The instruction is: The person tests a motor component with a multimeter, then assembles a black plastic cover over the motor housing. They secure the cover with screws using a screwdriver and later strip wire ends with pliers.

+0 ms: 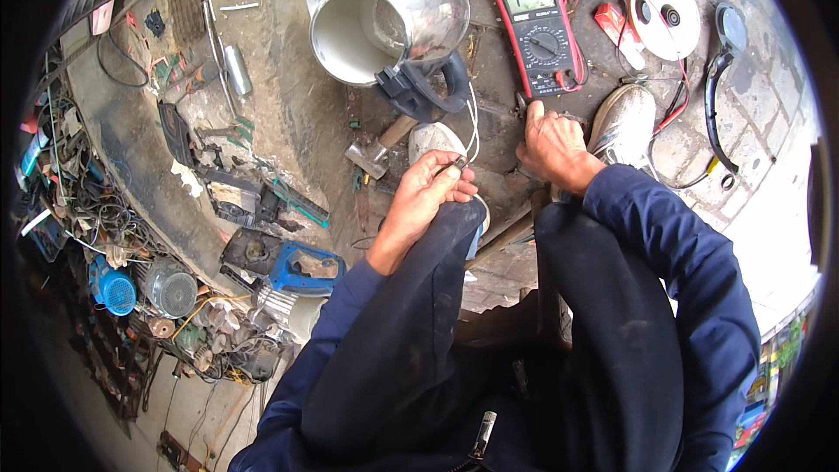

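My left hand [424, 205] is closed, its thumb and fingertips pinching a small dark part [458, 163]. Thin white wires [474, 127] run from near that part up to the black handle [424, 92] of a shiny metal kettle [437, 4], which lies on its side with its open mouth toward the left. My right hand [557, 147] is down by the ground with its fingers curled, just below a red-edged multimeter [544, 39]. Something small and metallic shows at its fingertips, too little of it to name. Red and black test leads [584, 57] come off the meter.
A hammer [370, 157] lies beside my left shoe. Right of the meter are a round white base [662, 17], a red-and-white object [619, 35] and a curved black strip [718, 105]. Scrap parts, a blue tool housing [306, 267] and wire heaps crowd the left side.
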Demonstrator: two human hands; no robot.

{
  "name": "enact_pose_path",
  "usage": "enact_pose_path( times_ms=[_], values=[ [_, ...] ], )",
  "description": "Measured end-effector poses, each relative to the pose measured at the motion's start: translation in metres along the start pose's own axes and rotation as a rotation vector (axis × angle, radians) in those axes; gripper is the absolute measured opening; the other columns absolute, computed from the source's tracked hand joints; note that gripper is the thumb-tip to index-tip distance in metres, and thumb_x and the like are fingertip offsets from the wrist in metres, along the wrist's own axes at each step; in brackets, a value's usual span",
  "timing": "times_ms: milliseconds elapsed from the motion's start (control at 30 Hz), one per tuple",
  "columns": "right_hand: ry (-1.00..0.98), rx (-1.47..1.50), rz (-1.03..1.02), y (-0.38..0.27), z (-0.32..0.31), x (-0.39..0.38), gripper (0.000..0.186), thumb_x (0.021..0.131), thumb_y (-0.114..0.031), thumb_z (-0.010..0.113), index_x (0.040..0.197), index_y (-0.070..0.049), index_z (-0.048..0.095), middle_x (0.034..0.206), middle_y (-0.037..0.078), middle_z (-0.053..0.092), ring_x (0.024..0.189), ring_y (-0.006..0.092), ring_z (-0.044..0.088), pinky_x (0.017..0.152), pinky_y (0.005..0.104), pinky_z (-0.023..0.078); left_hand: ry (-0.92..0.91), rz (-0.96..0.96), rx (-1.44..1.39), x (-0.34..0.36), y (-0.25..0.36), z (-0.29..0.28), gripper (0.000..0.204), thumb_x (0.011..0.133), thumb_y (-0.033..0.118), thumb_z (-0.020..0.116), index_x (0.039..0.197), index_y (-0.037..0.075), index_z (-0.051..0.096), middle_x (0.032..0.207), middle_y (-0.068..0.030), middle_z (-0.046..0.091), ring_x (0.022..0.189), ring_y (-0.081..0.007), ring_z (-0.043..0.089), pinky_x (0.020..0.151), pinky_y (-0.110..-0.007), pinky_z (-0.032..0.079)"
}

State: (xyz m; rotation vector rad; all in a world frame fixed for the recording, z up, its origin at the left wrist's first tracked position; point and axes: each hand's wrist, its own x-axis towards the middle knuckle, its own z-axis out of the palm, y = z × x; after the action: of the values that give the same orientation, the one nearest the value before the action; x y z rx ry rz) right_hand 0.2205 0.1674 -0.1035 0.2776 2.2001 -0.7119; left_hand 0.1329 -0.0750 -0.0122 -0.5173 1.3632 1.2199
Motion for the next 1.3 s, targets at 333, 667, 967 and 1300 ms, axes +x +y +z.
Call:
enact_pose_path(
  times_ms=[333,667,967,1300],
  values=[
    [-0.040,0.354,-0.019,0.025,-0.024,-0.014,0.053,0.089,-0.033,0.074,0.117,0.006,0.050,0.095,0.041,0.072,0.095,0.0590,0.071,0.091,0.0617,0.057,-0.073,0.003,-0.267,-0.001,-0.004,-0.011,0.026,0.117,0.014,0.053,0.140,0.001,0.056,0.120,-0.0150,0.072,0.095,-0.0191,0.074,0.081,-0.029,0.057],
    [-0.614,1.409,0.033,0.018,-0.061,-0.036,0.037,0.095,-0.021,0.065,0.127,-0.003,0.060,0.110,0.011,0.074,0.104,0.0177,0.072,0.089,0.0327,0.054,0.023,0.201,0.076,0.003,-0.012,-0.006,0.024,0.116,0.015,0.056,0.136,0.001,0.057,0.113,-0.0117,0.071,0.086,-0.0145,0.069,0.076,-0.029,0.056],
    [-0.592,1.012,-0.078,-0.026,-0.052,-0.049,0.030,0.104,-0.015,0.074,0.126,0.002,0.064,0.108,0.016,0.081,0.094,0.0236,0.074,0.083,0.0387,0.057,0.310,0.382,0.488,0.005,-0.007,0.008,0.023,0.110,0.015,0.068,0.124,0.000,0.058,0.091,-0.0109,0.072,0.079,-0.0181,0.071,0.073,-0.035,0.059],
    [-0.523,0.641,-0.156,-0.041,-0.068,-0.050,0.039,0.103,-0.019,0.068,0.129,0.009,0.057,0.114,0.038,0.073,0.118,0.0543,0.068,0.099,0.0569,0.053,0.362,0.493,0.734,0.001,0.004,0.014,0.028,0.106,0.015,0.072,0.125,0.000,0.058,0.106,-0.0257,0.074,0.098,-0.0464,0.075,0.085,-0.051,0.059]
  ],
)
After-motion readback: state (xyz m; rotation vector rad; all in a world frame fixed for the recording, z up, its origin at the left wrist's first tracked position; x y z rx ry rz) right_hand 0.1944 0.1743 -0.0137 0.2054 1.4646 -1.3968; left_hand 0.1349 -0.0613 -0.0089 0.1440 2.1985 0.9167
